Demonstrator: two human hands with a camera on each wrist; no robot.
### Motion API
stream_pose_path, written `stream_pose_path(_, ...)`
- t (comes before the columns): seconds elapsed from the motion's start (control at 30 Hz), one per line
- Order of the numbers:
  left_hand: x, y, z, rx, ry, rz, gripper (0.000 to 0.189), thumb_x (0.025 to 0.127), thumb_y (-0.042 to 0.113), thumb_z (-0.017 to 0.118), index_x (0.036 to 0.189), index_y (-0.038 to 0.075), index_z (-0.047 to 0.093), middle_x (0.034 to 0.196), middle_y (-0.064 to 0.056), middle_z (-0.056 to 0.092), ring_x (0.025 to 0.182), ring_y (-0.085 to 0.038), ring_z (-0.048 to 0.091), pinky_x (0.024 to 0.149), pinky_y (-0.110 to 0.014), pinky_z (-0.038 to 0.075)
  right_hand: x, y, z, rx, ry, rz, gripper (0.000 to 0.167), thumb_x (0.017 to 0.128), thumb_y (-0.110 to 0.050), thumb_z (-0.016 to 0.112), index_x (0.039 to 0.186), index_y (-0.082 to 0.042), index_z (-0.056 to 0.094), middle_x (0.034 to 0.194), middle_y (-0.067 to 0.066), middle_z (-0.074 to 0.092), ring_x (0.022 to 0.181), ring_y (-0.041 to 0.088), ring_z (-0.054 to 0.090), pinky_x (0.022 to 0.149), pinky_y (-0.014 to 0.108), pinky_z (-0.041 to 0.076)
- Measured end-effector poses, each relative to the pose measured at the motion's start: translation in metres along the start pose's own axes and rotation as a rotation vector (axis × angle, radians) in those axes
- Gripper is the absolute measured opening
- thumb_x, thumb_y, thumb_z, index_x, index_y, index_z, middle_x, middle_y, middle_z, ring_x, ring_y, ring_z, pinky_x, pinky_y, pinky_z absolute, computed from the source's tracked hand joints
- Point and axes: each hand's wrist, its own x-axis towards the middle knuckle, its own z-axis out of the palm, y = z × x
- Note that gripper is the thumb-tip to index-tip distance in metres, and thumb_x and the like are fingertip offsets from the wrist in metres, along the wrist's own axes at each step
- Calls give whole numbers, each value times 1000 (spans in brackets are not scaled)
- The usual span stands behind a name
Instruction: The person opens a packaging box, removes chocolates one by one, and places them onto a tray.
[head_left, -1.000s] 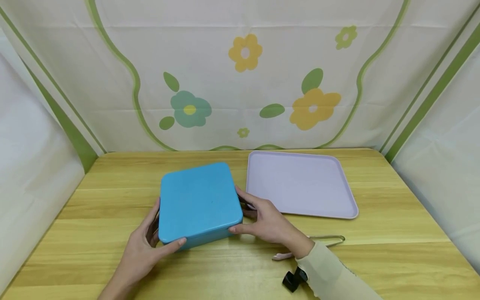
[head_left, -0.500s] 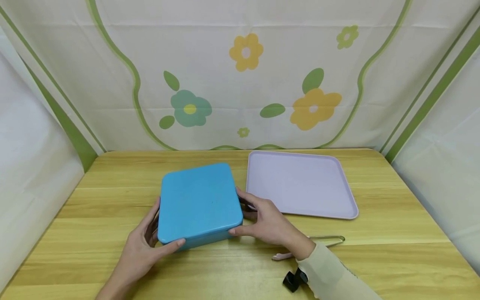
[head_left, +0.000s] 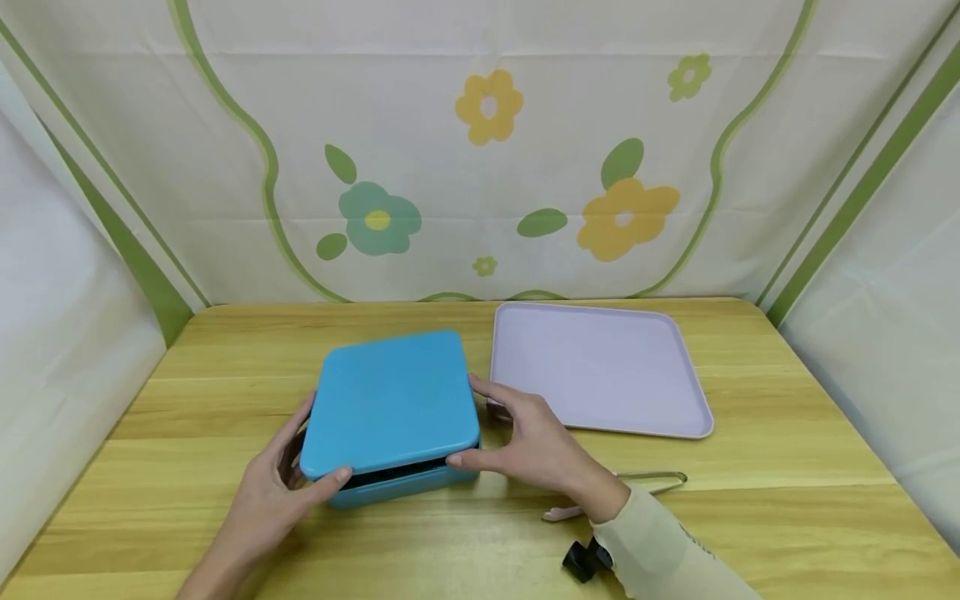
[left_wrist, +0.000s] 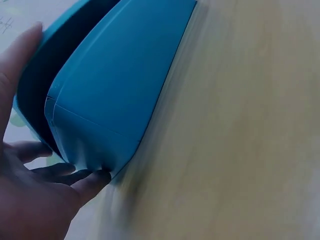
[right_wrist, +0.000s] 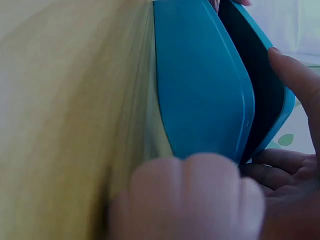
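Observation:
A blue square box [head_left: 405, 486] sits on the table, its matching lid [head_left: 390, 400] raised along the near side so that a dark gap shows. The inside is too dark to make out. At the lid's left near corner my left hand [head_left: 262, 500] grips it, thumb on the front edge; in the left wrist view, the other fingertips [left_wrist: 95, 181] lie against the box's side. My right hand [head_left: 536, 446] holds the right near corner, thumb in front and fingers along the side. Both wrist views show the lid [right_wrist: 280, 110] apart from the box wall [right_wrist: 200, 85].
A pale purple tray [head_left: 600, 367] lies at the back right. Tongs with a pinkish tip [head_left: 562, 513] lie partly under my right wrist. A small black device [head_left: 579, 562] sits by the sleeve [head_left: 660, 542]. A blurred pink scalloped shape [right_wrist: 185, 195] fills the right wrist view's foreground.
The lid has lifted at its near edge and shifted slightly left and toward me, opening a dark gap above the box. Both hands have moved slightly with it.

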Motion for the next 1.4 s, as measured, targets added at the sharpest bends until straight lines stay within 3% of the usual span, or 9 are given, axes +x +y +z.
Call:
stream_pose_path(0.2, 9, 3, -11, 96, 9, 45, 95, 98, 12, 80, 173, 26, 24, 182, -6, 17, 166, -42, 17, 105, 5, 28, 2, -8, -1, 10, 22, -15, 90, 87, -43, 91, 163, -18, 49, 167, 3, 49, 149, 27, 56, 118, 49, 51)
stream_pose_path(0.3, 17, 11, -16, 78, -11, 55, 86, 103, 12, 73, 173, 17, 24, 180, -13, 21, 164, -16, 28, 107, 2, 31, 8, -14, -1, 21, 48, -6, 85, 91, -41, 88, 162, -17, 49, 167, 3, 50, 150, 29, 54, 118, 49, 50)
stream_pose_path(0.33, 20, 14, -18, 70, -17, 55, 81, 105, 14, 70, 172, 15, 24, 179, -16, 22, 152, -7, 44, 102, -1, 39, 10, -17, -1, 31, 62, 1, 83, 92, -40, 87, 162, -16, 50, 166, 4, 50, 149, 31, 56, 118, 50, 51)
stream_pose_path(0.47, 33, 23, -23, 80, -4, 54, 62, 114, 21, 54, 170, 9, 28, 175, -22, 28, 118, 18, 46, 88, -3, 44, 20, -29, 0, 56, 130, 47, 72, 96, -44, 82, 158, -19, 55, 163, 2, 55, 141, 39, 62, 115, 54, 52)
stream_pose_path(0.53, 39, 26, -26, 102, 5, 44, 58, 117, 27, 47, 169, 9, 30, 173, -20, 31, 120, 10, 49, 87, -4, 42, 27, -35, 1, 47, 170, 60, 68, 97, -47, 80, 155, -18, 59, 160, 2, 58, 139, 39, 64, 115, 53, 53)
stream_pose_path(0.63, 48, 29, -28, 63, 4, 45, 55, 119, 35, 36, 167, 6, 32, 173, -19, 30, 152, -20, 42, 99, -2, 38, 36, -41, 0, 24, 215, 76, 66, 98, -52, 77, 152, -17, 63, 156, 3, 62, 139, 35, 65, 116, 50, 53)
stream_pose_path(0.77, 58, 31, -28, -29, -34, 111, 65, 119, 43, 20, 164, -3, 30, 177, -25, 22, 163, -50, 17, 110, 0, 32, 48, -45, -4, -18, 243, 71, 64, 100, -57, 72, 145, -12, 68, 147, 9, 70, 135, 31, 68, 114, 50, 54)
stream_pose_path(1.27, 68, 23, -30, 64, -13, -14, 80, 114, 58, 7, 171, 5, 24, 178, -23, 23, 165, -46, 19, 104, 4, 30, 76, -47, 0, -83, 240, 170, 74, 99, -71, 61, 140, -9, 72, 131, 9, 77, 123, 25, 72, 107, 48, 58)
stream_pose_path(1.4, 72, 27, -35, 52, -11, -41, 81, 113, 61, 7, 171, 6, 24, 177, -23, 23, 165, -47, 20, 134, -35, 27, 81, -46, 1, -70, 255, 164, 73, 100, -70, 62, 141, -11, 71, 133, 8, 77, 125, 24, 72, 108, 47, 58)
